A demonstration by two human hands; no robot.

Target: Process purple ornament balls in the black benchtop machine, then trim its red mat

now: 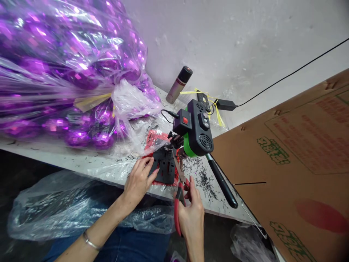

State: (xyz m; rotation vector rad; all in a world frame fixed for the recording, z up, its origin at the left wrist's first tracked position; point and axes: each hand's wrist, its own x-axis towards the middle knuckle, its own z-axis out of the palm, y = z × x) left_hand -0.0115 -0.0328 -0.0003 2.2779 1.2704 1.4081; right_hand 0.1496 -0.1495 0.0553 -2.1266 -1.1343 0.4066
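Note:
My left hand rests on a flat black plastic part that lies on a red pad at the white table's front edge; its fingers curl over the part's left side. My right hand grips red-handled cutters, whose blades point up toward the part's right edge. A black and green device on a small stand sits just behind the part.
A large clear bag of shiny purple pieces fills the table's left. A spray can leans at the wall. A brown cardboard box stands on the right. Black clippings and a black handle lie nearby.

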